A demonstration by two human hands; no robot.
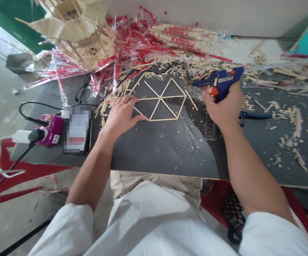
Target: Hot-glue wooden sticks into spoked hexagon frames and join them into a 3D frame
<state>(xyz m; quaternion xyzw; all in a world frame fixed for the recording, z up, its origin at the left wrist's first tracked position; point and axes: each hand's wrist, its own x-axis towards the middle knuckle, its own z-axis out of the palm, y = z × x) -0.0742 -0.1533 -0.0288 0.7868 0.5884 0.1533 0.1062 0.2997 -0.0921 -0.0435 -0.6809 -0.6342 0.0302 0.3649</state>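
A flat frame of thin wooden sticks (167,96) lies on the dark tabletop (154,145), its spokes meeting at one centre. My left hand (124,113) rests at the frame's left side, its thumb and fingertips on the sticks there; the fingers press down on the left ends. My right hand (224,106) is wrapped round the handle of a blue glue gun (224,81) with an orange trigger. The gun's nozzle points left, to the right of the frame's top. A loose stick (191,100) lies just right of the frame.
A wooden stick model (76,32) stands at the back left, beside red and clear plastic wrappers (138,39). A phone (77,129), a purple power adapter (49,129) and cables lie at the left. Stick offcuts (296,122) and blue-handled pliers (258,115) are at the right.
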